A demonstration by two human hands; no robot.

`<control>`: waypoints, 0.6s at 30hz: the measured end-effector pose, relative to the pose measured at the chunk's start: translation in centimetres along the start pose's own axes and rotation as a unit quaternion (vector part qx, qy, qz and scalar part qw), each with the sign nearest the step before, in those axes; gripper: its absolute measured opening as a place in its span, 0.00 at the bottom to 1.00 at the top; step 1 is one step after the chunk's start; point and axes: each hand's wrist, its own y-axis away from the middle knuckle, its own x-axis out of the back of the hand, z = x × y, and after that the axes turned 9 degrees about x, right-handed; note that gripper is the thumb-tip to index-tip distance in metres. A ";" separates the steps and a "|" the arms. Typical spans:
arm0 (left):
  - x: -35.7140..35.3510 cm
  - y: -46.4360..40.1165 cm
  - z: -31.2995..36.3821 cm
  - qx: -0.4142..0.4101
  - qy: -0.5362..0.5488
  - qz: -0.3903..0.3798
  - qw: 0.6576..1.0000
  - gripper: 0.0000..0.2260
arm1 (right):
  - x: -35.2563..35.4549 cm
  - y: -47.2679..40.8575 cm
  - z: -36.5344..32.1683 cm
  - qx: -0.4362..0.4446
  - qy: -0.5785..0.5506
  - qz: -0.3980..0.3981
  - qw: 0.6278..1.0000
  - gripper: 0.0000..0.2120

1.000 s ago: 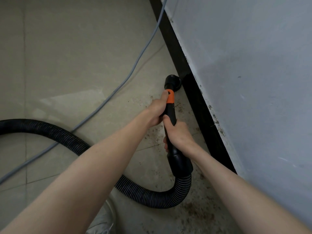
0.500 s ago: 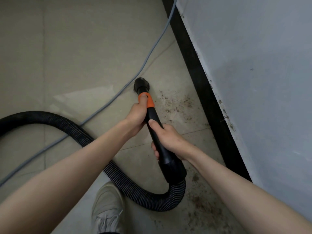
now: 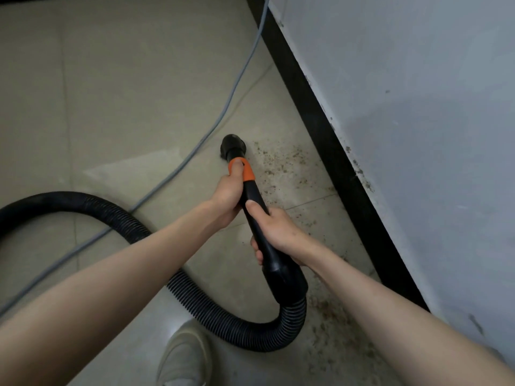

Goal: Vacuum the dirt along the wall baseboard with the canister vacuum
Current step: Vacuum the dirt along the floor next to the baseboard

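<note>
Both hands hold the black vacuum wand (image 3: 257, 215). My left hand (image 3: 228, 195) grips it high up, thumb on the orange collar (image 3: 245, 171). My right hand (image 3: 278, 232) grips the wand lower down. The round black nozzle (image 3: 233, 147) sits on the tile floor, left of a patch of brown dirt (image 3: 284, 165) that spreads toward the black baseboard (image 3: 328, 151). More dirt (image 3: 334, 324) lies by the baseboard near my right forearm. The ribbed black hose (image 3: 195, 299) loops from the wand's end under my arms and off to the left.
A grey cable (image 3: 223, 112) runs diagonally over the beige tiles from the top by the baseboard to the left edge. The grey-white wall (image 3: 418, 135) fills the right side. My light shoe (image 3: 184, 358) stands at the bottom, just left of the hose loop.
The nozzle swung left, away from the baseboard, onto the open tile beside the dirt patch. My foot came into view at the bottom. Both hands kept their grip.
</note>
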 end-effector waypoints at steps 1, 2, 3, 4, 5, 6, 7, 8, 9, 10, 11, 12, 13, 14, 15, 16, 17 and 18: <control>-0.1 0.0 -0.1 0.000 0.001 -0.007 1.000 0.19 | 0.0 0.1 0.1 0.004 0.010 0.010 1.000 0.19; -0.3 0.0 0.0 0.000 0.002 -0.016 1.000 0.19 | 0.0 0.2 0.1 0.008 0.022 0.020 1.000 0.19; -0.5 -0.1 0.1 0.002 0.005 -0.023 1.000 0.19 | 0.0 0.3 0.1 0.011 0.031 0.031 0.999 0.19; -0.7 -0.2 0.3 0.005 0.010 -0.025 1.000 0.19 | 0.1 0.3 -0.1 0.013 0.037 0.042 0.998 0.19; -0.9 -0.3 0.5 0.006 0.017 -0.025 1.000 0.20 | 0.3 0.2 -0.4 0.016 0.043 0.050 0.998 0.20; -1.2 -0.4 0.8 0.006 0.020 -0.025 0.999 0.20 | 0.5 0.1 -0.7 0.017 0.052 0.058 0.997 0.20; -1.6 -0.5 1.0 0.008 0.020 -0.028 0.999 0.20 | 0.8 0.0 -0.9 0.018 0.065 0.066 0.996 0.20; -2.0 -0.7 1.2 0.012 0.018 -0.035 0.999 0.19 | 1.1 -0.1 -1.0 0.018 0.080 0.076 0.994 0.20; -2.4 -1.0 1.4 0.018 0.017 -0.044 0.999 0.19 | 1.5 -0.2 -1.1 0.017 0.093 0.087 0.992 0.20; -2.8 -1.2 1.4 0.025 0.018 -0.053 0.998 0.19 | 1.8 -0.3 -1.1 0.017 0.102 0.097 0.990 0.19; -3.2 -1.3 1.4 0.030 0.022 -0.060 0.997 0.19 | 2.1 -0.3 -1.1 0.015 0.107 0.107 0.988 0.19; -3.6 -1.4 1.4 0.033 0.027 -0.065 0.997 0.20 | 2.3 -0.3 -1.0 0.013 0.113 0.115 0.987 0.19; -4.0 -1.5 1.2 0.034 0.029 -0.067 0.997 0.20 | 2.6 -0.3 -0.9 0.010 0.121 0.122 0.985 0.19; -4.5 -1.7 0.9 0.036 0.028 -0.070 0.996 0.20 | 2.9 -0.2 -0.7 0.006 0.130 0.130 0.983 0.19; -5.0 -1.7 0.7 0.041 0.029 -0.076 0.996 0.20 | 3.2 -0.1 -0.6 0.003 0.137 0.136 0.981 0.19; -5.3 -1.7 0.6 0.047 0.032 -0.086 0.995 0.20 | 3.5 0.0 -0.5 0.001 0.142 0.140 0.980 0.19; -5.7 -1.5 0.6 0.055 0.037 -0.098 0.993 0.20 | 3.9 0.1 -0.5 -0.001 0.145 0.144 0.979 0.19; -6.0 -1.5 0.7 0.059 0.039 -0.105 0.992 0.19 | 4.3 0.2 -0.5 -0.001 0.147 0.147 0.978 0.19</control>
